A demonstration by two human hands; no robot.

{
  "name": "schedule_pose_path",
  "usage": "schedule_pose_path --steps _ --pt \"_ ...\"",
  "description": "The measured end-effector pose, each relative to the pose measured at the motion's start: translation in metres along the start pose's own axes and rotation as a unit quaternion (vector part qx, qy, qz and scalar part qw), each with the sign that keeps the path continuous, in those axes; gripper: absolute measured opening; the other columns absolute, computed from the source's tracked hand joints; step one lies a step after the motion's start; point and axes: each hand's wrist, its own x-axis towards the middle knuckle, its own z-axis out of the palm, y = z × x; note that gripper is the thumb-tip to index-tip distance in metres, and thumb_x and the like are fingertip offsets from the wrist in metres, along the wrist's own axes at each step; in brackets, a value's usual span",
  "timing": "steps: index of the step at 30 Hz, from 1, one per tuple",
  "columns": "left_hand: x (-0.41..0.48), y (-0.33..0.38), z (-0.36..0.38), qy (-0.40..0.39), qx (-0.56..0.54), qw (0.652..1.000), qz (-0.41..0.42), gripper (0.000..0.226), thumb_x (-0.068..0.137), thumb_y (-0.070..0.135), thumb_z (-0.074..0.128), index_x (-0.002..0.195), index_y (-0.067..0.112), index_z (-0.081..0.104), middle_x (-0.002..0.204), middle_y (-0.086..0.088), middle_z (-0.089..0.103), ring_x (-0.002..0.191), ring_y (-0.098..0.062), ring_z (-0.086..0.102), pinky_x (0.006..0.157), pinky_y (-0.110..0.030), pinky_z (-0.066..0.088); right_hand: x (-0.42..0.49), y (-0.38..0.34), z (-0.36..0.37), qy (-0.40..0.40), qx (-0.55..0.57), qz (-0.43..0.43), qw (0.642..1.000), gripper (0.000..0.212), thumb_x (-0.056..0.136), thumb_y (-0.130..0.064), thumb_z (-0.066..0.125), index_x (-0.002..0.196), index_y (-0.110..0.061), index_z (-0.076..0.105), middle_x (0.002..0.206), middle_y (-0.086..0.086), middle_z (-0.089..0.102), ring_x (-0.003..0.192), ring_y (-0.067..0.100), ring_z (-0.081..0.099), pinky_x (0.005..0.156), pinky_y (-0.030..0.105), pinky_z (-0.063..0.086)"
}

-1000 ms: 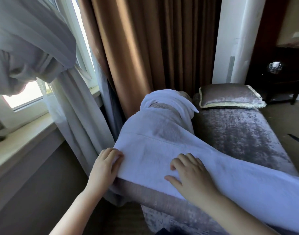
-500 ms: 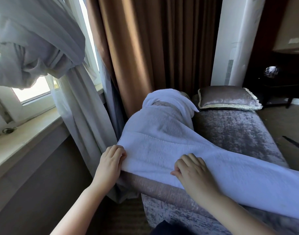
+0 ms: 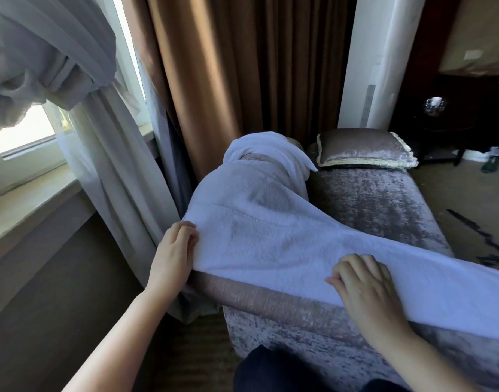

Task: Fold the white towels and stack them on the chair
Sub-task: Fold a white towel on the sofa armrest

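Both hands on the towel [image 3: 271,236]
Left hand [image 3: 174,250] grips the towel's corner; right hand [image 3: 365,282] curls its fingers on the near edge. The towel stretches between them, draped over the chair [image 3: 384,199] beyond.

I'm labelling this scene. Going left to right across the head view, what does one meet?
Beige stone windowsill → pale grey sheer curtain → left hand, gripping the white terry towel's corner → right hand → black strap on the floor.
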Motion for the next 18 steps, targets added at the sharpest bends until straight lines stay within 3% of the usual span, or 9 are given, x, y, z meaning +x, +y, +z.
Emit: schedule_pose_path --steps 7,10,15,18 --pt "-0.006 0.002 0.002 0.002 0.028 0.999 -0.032 0.014 0.092 -0.002 0.051 0.104 -0.001 0.059 0.118 -0.012 0.058 0.1 -0.033 0.058 0.081 -0.047 0.052 -0.015 0.001 -0.007 0.0 0.019 -0.022 1.0 0.044 0.099 -0.044 0.03 0.069 -0.018 0.05 0.075 -0.006 0.049 0.071 0.018 0.043 0.066 0.029 0.027" --pt "-0.009 0.012 -0.004 0.002 0.059 0.998 -0.038 0.014 0.093 0.005 0.046 0.098 0.001 0.058 0.111 -0.014 0.06 0.098 -0.039 0.058 0.078 -0.047 0.05 -0.014 0.001 -0.013 -0.015 0.047 -0.011 0.999 0.03 0.09 -0.04 0.042 0.072 -0.019 0.053 0.078 -0.007 0.051 0.074 0.016 0.048 0.067 0.028 0.031" --pt "-0.012 0.088 -0.004 0.023 0.018 0.991 0.129 0.033 0.095 0.028 0.043 0.108 0.007 0.065 0.123 -0.01 0.063 0.119 -0.03 0.055 0.1 -0.043 0.044 -0.033 0.037 -0.041 0.028 0.093 0.048 0.994 0.027 0.094 -0.027 0.042 0.091 -0.013 0.065 0.097 -0.003 0.06 0.09 0.015 0.052 0.076 0.029 0.038" --pt "-0.018 0.161 0.024 -0.005 -0.024 0.965 0.259 0.024 0.095 0.025 0.049 0.101 0.01 0.067 0.117 -0.007 0.065 0.11 -0.028 0.06 0.094 -0.041 0.046 -0.062 0.086 -0.06 0.031 0.03 0.105 0.994 0.032 0.095 -0.023 0.038 0.094 -0.009 0.067 0.099 0.004 0.063 0.092 0.023 0.056 0.077 0.035 0.04"
